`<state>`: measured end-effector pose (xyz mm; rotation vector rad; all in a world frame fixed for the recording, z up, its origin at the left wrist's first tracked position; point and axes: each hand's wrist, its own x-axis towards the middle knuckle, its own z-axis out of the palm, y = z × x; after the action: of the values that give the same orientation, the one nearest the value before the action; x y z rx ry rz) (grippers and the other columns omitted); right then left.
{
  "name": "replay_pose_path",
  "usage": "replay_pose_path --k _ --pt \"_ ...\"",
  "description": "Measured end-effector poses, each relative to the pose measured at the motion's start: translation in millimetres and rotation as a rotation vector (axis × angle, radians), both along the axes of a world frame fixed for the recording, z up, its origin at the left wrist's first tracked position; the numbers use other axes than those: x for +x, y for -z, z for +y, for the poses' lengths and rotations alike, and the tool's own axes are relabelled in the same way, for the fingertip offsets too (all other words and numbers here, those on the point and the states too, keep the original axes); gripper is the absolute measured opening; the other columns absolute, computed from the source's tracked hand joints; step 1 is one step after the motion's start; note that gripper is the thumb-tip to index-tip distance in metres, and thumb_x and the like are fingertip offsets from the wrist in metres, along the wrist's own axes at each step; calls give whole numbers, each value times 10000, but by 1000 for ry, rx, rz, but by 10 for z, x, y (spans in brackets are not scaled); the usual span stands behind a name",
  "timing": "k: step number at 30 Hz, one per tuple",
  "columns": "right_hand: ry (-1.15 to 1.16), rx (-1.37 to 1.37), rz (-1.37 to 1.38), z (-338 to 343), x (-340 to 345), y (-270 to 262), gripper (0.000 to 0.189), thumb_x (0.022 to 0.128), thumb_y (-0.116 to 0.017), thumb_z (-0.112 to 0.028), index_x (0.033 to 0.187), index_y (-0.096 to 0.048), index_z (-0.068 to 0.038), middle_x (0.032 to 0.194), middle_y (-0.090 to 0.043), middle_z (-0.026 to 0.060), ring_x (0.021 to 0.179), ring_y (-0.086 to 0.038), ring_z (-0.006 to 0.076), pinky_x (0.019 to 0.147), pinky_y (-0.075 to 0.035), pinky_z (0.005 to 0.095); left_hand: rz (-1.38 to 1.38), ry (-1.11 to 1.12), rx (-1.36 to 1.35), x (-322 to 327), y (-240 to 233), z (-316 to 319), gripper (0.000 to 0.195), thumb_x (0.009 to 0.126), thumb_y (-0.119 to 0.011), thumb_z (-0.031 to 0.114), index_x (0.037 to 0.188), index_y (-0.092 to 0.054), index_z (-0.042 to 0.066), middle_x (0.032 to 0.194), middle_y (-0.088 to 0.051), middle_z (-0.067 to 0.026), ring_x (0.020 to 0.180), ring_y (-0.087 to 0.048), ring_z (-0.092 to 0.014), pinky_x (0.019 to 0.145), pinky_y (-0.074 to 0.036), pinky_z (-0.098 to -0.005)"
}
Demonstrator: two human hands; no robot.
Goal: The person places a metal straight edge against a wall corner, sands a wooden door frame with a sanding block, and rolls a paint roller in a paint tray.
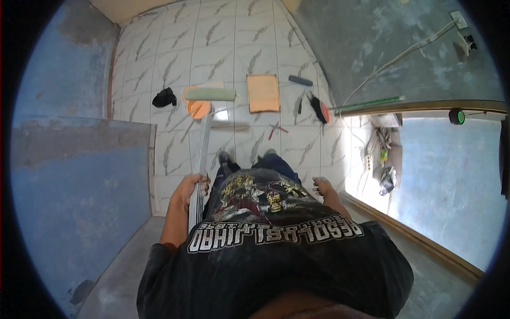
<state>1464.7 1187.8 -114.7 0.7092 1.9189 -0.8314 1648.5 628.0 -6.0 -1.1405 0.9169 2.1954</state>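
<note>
My left hand (194, 188) grips a long, pale metal bar (204, 147) at my left side. The bar's far end reaches up to an orange bucket (199, 108), which has a stick-like handle across it. Just beyond lies a green cylindrical roll (210, 94), perhaps a roller; whether it joins the bar cannot be told. Beside my right hip hangs my right hand (322, 186), fingers loosely curled and apart, with nothing visible in it. Ahead of my feet on the tiles are pliers with red handles (277, 130) and a tan rectangular board (263, 94).
A black cloth (164, 98) lies to the left, a dark grey block (300, 80) to the right. The black-bristled broom (320, 109) has a green handle along the wall. A white cable (402, 54) hangs there. Through the doorway on the right lie a power strip and bags (385, 179).
</note>
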Motion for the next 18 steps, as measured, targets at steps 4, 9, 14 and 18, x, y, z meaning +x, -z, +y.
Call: replay_pose_path --k 4,9,14,18 --pt "-23 51 -61 150 117 15 423 899 -617 -405 1196 -565 -109 1023 -586 64 800 -594 181 602 -468 328 46 -94 110 -70 35 -110 74 839 -537 142 812 -543 73 714 -540 -11 530 -526 -88 445 -478 -240" --pt "-36 92 152 858 -116 234 414 914 -591 -386 1204 -564 -91 1004 -606 76 736 -597 204 601 -467 343 28 -124 124 -160 57 14 55 811 -539 118 833 -543 68 732 -542 -19 536 -529 -80 429 -476 -227" --pt "104 37 220 518 -819 -301 329 893 -617 -310 1177 -579 -149 1023 -624 61 741 -603 176 596 -472 318 -45 -191 92 -227 -90 223 50 806 -527 99 833 -537 58 727 -539 -30 537 -525 -91 443 -475 -235" --pt "115 72 264 277 -1070 -489 343 900 -621 -353 1178 -574 -158 1004 -619 51 738 -585 144 607 -465 297 67 -256 220 -281 -114 130 87 791 -521 86 863 -541 41 725 -532 -34 537 -518 -101 456 -471 -241"
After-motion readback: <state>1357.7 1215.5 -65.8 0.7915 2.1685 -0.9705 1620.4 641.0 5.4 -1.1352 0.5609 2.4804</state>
